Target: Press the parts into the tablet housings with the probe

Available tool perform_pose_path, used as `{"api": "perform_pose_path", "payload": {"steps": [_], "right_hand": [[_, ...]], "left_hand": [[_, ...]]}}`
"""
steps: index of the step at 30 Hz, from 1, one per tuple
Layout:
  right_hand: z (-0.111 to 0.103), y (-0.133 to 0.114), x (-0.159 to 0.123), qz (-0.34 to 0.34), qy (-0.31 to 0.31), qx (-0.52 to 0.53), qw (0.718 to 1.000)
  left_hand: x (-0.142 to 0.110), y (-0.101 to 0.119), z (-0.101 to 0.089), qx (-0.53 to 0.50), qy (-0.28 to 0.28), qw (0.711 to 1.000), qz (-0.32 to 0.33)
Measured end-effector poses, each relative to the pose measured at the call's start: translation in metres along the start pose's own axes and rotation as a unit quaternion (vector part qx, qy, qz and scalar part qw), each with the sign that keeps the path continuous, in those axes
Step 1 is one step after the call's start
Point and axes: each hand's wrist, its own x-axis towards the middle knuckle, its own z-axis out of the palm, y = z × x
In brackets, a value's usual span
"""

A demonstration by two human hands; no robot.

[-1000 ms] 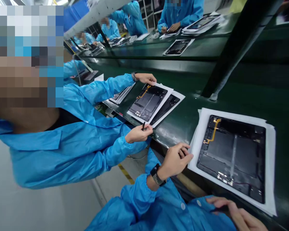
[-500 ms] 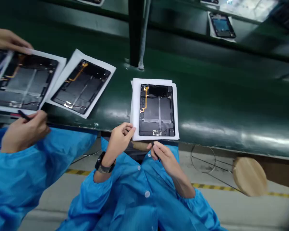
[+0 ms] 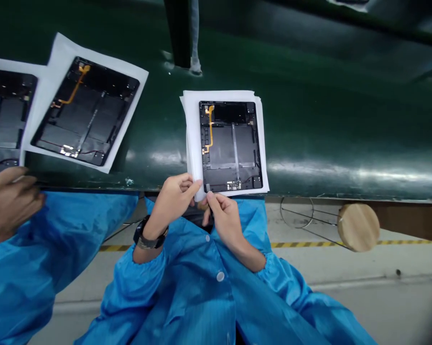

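An opened tablet (image 3: pixel 230 148), its orange flex cable and small circuit board showing, lies on a stack of white paper sheets (image 3: pixel 192 139) at the bench's front edge. With thumb and fingers closed, my left hand (image 3: pixel 176 199) pinches the sheets' lower left corner. My right hand (image 3: pixel 225 215) is at the tablet's lower left corner, its thumb tip by a small grey piece (image 3: pixel 208 187). A dark, thin tool (image 3: pixel 212 214) is mostly hidden under the curled fingers of that hand.
To the left, a second opened tablet (image 3: pixel 86 112) rests on white paper, and another tablet (image 3: pixel 7 115) is partly cut off. A co-worker's hand (image 3: pixel 11 203) is at the bench edge. A dark post (image 3: pixel 178 33) rises behind; a round wooden stool (image 3: pixel 358 227) stands below right.
My right hand has moved left to the tablet's lower left corner, beside my left hand, which keeps its pinch. The co-worker's far hand has left view. The camera view has shifted.
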Motion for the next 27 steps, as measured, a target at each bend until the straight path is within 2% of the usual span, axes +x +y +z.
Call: {"api": "perform_pose_path", "payload": {"steps": [9,15,27], "right_hand": [[0.009,0.001,-0.003,-0.026,0.059,-0.031,0.997],[0.007,-0.001,-0.002,-0.050,0.048,-0.052,0.996],[0.013,-0.001,-0.002,-0.029,0.065,-0.057,0.996]], "left_hand": [[0.003,-0.001,-0.005,0.013,-0.033,0.999,0.012],[0.005,0.007,-0.006,0.000,-0.052,0.999,0.012],[0.008,0.005,-0.004,0.021,-0.055,0.998,0.021]]}}
